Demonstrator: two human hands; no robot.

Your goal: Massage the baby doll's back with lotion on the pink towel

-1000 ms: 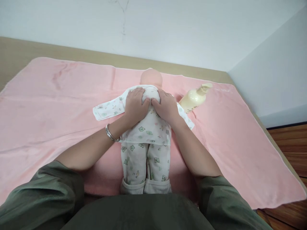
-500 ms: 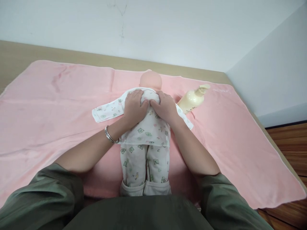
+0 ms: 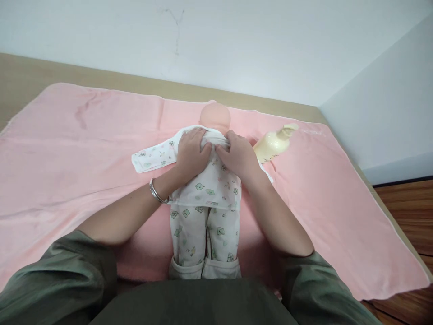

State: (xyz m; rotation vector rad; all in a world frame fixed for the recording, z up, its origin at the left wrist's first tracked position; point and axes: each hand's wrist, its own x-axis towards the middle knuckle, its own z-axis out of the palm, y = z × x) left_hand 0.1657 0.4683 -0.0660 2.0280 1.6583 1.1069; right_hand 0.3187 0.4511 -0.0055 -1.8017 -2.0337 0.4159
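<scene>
A bald baby doll [image 3: 215, 115] lies lengthwise in front of me, dressed in a white shirt [image 3: 203, 187] with small printed animals and matching trousers [image 3: 189, 232]. No facial features show on its head. My left hand [image 3: 193, 151] rests on the upper part of the shirt, its fingers flat and the thumb apart. Opposite it, my right hand [image 3: 238, 153] has its thumb and fingers closed on the shirt cloth near the neck, which is bunched in folds there. One sleeve [image 3: 154, 157] stretches out to the left; the other is mostly hidden behind my right hand.
A cream pump bottle [image 3: 274, 143] lies tilted right of the doll, close to my right hand. Beneath everything a pink blanket [image 3: 324, 203] covers most of the wooden-coloured table [image 3: 27, 72]. A white wall [image 3: 237, 49] rises behind the table.
My right hand has gathered the shirt cloth near the neck into folds and turned slightly. The left hand stays nearly in place. The whole view has shifted a little.
</scene>
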